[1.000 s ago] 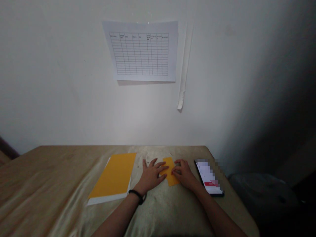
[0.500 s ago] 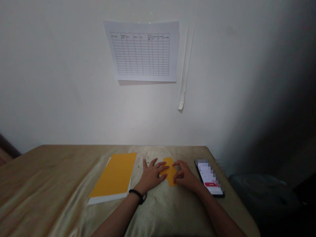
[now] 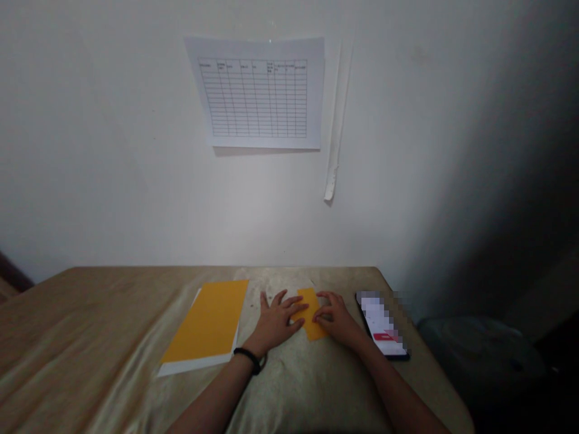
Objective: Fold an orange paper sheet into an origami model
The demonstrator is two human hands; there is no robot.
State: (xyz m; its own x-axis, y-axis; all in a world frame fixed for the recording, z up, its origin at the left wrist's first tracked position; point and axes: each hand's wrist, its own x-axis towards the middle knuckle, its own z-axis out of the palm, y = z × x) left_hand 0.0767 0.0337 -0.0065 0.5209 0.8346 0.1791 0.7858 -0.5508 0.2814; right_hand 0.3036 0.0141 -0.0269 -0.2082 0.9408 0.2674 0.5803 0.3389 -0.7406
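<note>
A small piece of yellow paper (image 3: 313, 331), which looks folded, lies on the cloth-covered table between my hands. My left hand (image 3: 277, 319), a black band round its wrist, rests flat with fingers spread, the fingertips on the paper's left side. At the right edge my right hand (image 3: 337, 319) has its fingers bent and thumb drawn close to them, gripping the paper there. The exact contact under those fingers is partly hidden. Left of my hands lies a stack of yellow sheets (image 3: 210, 319) with white paper showing beneath.
A phone (image 3: 382, 328) with a lit, partly blurred screen lies near the table's right edge. Shiny beige cloth (image 3: 113, 325) covers the table, which meets a white wall. A printed table sheet (image 3: 260, 96) and a loose white strip (image 3: 335, 138) are on the wall.
My right thumb and fingers have moved slightly left over the yellow paper, along with its right edge. My left hand stays in place. The whole view has shifted a little.
</note>
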